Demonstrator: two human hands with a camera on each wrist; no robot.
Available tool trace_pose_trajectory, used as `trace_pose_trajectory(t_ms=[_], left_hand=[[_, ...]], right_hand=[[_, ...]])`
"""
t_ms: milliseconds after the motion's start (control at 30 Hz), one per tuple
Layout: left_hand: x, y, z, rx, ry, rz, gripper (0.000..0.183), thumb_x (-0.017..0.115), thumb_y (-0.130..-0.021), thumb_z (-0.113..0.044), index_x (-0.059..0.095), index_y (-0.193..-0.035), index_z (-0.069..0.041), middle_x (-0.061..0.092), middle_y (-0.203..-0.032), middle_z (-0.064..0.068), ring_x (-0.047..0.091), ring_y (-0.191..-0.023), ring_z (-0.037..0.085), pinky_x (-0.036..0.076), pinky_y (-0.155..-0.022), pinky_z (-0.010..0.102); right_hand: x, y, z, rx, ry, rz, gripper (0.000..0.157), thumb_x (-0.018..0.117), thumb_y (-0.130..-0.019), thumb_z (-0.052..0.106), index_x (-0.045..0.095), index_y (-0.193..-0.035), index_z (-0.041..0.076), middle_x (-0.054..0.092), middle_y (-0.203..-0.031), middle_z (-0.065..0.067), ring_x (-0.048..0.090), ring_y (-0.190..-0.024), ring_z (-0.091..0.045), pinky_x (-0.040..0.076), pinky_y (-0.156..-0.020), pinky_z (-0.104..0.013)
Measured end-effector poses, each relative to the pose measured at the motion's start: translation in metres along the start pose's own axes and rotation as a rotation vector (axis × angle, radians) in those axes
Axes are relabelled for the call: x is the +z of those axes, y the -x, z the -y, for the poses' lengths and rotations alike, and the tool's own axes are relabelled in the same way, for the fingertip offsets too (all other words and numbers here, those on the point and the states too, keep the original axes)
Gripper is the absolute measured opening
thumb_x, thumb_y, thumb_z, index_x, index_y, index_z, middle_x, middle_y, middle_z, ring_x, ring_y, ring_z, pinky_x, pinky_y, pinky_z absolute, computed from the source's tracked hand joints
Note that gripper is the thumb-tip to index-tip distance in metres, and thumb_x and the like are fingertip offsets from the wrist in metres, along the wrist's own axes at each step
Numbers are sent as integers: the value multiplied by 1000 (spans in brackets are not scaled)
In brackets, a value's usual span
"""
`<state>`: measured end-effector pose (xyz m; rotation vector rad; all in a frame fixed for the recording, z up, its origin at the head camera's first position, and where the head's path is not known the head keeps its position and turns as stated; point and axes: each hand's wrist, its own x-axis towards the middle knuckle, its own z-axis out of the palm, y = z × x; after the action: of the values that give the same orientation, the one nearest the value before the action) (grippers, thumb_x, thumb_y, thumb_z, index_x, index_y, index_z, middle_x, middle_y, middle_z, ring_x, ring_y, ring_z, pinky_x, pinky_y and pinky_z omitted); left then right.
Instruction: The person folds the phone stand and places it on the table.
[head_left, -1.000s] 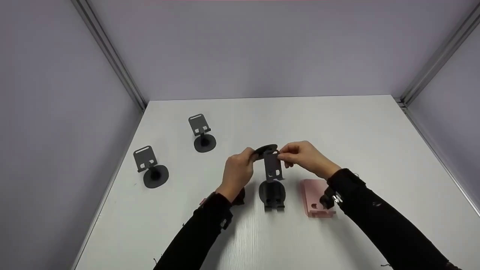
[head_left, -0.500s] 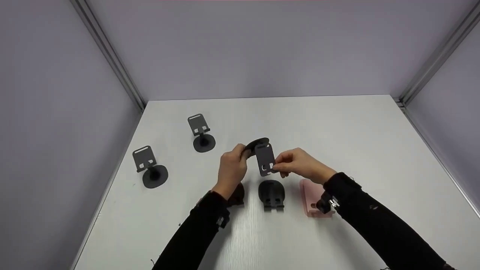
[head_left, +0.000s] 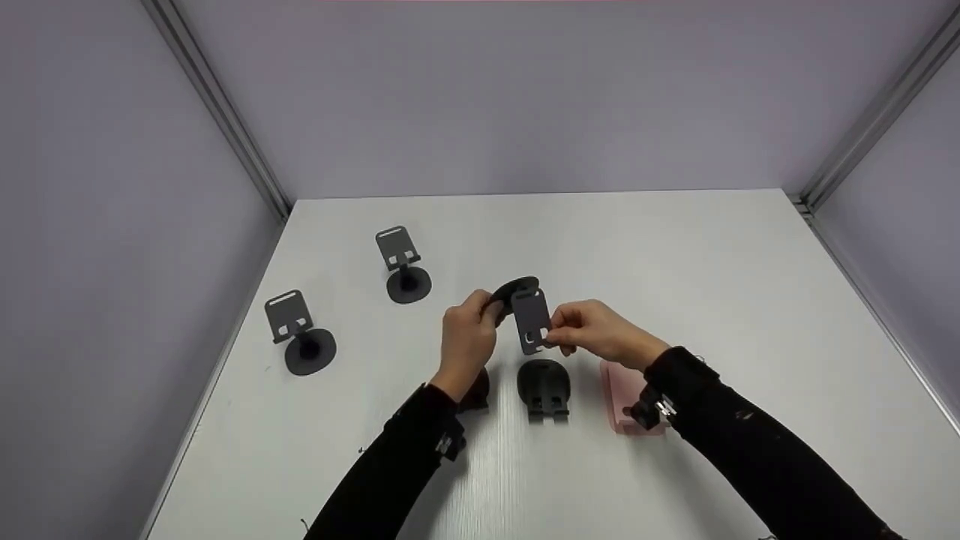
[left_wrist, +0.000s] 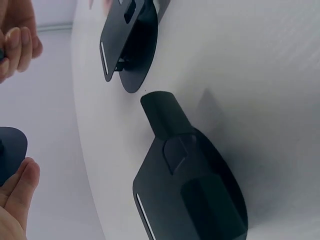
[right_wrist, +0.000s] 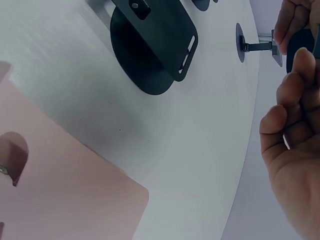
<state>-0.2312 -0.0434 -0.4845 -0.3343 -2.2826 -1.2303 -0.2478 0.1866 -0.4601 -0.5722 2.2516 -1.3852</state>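
Observation:
My left hand (head_left: pixel 466 337) grips the round base of a dark grey phone stand (head_left: pixel 529 315), held up over the table with its slotted plate hanging beside the base. With thumb and fingers my right hand (head_left: pixel 604 331) pinches the plate's lower right corner. In the left wrist view the base (left_wrist: pixel 11 155) lies against my left fingers. The right wrist view shows the fingers of both hands close together around the stand, hiding most of it. Below the hands sits a folded black phone stand (head_left: pixel 544 386). A pink folded stand (head_left: pixel 621 394) lies beneath my right wrist, partly covered.
Two unfolded dark phone stands (head_left: pixel 310 351) (head_left: pixel 403 266) stand on the left of the white table (head_left: pixel 675 247). Another folded dark stand (head_left: pixel 475 394) is partly hidden by my left wrist. Pale walls (head_left: pixel 480 97) enclose the table at the back and sides.
Both hands have shifted a little left with the held stand, and its plate has tilted. My right fingers have moved from the plate's upper edge to its lower corner; the last half second is nearly still.

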Motion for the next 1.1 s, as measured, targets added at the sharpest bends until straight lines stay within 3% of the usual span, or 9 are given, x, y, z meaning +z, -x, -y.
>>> trace_pose_trajectory(t_ms=[167,433,767,1100], left_hand=[[1,1,-1,-9,28,13,15,70,-93,-5,66,-79,-4,71,-66,4,65,-58,16,49,-57,28],[2,1,-8,-23,107,16,16,69,-94,-4,66,-78,-3,70,-66,6,63,-57,15,47,-56,25],[5,1,-16,-107,263,77,16,67,-95,-1,66,-80,2,71,-69,11,70,-61,19,57,-58,24],[7,3,-19,-119,281,116,15,67,-97,-2,68,-82,2,71,-72,11,70,-63,17,57,-57,23]], right_hand=[[2,0,-4,-11,4,-21,19,73,-95,15,65,-91,-1,71,-82,-1,61,-71,-13,49,-65,-23],[5,-3,-7,-90,55,-74,17,73,-95,11,65,-87,-1,75,-88,-18,63,-70,-15,50,-63,-21],[7,-4,-10,-192,180,-146,15,73,-94,10,66,-83,4,75,-80,-9,63,-67,-13,49,-60,-21],[9,-7,-15,-212,165,-172,11,71,-96,11,70,-89,3,73,-81,-13,64,-68,-18,50,-61,-23]])
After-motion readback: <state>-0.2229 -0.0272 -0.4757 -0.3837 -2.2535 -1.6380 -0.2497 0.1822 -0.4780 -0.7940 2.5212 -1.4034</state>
